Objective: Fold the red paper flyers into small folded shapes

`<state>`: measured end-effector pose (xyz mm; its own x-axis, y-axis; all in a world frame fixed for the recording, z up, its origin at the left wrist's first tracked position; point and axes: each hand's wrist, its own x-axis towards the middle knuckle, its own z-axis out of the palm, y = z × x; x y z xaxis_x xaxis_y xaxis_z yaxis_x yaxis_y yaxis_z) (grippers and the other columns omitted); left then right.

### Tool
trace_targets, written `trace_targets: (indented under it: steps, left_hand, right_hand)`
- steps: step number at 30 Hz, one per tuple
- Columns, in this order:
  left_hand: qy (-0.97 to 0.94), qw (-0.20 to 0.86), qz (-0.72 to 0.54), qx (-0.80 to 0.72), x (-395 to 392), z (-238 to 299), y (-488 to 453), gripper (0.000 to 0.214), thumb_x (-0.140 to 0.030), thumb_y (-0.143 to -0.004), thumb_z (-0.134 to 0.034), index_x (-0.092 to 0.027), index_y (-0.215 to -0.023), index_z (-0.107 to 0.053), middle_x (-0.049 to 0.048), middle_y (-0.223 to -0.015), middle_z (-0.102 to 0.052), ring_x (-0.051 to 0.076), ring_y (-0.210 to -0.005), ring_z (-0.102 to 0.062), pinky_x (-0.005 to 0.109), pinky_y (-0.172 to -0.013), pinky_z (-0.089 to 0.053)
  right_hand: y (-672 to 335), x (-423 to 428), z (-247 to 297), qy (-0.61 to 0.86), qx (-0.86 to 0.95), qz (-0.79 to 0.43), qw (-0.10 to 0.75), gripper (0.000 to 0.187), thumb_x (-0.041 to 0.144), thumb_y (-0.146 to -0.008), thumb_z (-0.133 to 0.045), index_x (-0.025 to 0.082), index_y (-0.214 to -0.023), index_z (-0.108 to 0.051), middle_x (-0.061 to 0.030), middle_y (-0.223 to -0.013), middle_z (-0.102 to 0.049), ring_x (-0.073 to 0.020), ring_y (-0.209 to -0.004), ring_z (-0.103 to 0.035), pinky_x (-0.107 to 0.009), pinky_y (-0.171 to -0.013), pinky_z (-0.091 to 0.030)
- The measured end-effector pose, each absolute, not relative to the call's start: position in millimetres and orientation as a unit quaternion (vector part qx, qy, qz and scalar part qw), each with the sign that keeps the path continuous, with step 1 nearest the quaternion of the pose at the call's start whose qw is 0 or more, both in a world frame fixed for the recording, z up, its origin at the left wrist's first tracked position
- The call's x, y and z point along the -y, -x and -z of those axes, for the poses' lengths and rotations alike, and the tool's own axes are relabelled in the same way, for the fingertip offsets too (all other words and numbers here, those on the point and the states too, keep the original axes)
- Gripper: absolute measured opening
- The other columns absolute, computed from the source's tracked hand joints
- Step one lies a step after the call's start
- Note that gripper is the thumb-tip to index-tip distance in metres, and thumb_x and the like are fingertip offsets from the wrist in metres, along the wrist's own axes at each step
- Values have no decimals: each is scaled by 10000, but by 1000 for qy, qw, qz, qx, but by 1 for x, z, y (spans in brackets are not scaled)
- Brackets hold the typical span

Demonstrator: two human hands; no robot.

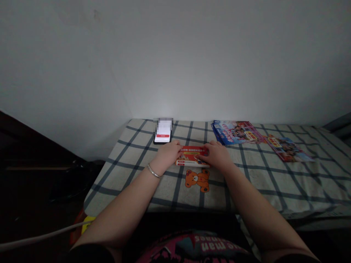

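Red and printed, the leaflet (189,155) lies on the table (137,160), left end gripped by my left hand (168,154) and right end by my right hand (219,155), presumably to keep it straight, with the phone (162,138) far left, flyers (236,132) far right, seemingly set aside.

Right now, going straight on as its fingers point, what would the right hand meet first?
The red printed item, which the right hand already touches; beyond, probably the left hand, though depth is unclear.
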<state>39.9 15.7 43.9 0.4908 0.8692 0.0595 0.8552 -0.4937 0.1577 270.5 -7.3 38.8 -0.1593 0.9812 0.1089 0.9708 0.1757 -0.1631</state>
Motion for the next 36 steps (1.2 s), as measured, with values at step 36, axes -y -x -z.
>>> trace_targets:
  steps: [36]
  left_hand:
    - [-853,-16,-63,-518,19,-44,-60,586,-543,-814,-634,-124,-1216,-552,148,-1161,-580,306,-1044,-506,371,-768,-449]
  right_hand:
    - [-243,34,-49,658,752,-1,28,876,828,-692,-521,197,-1298,-564,-193,-1216,-559,-352,-1073,-522,-415,-818,-445]
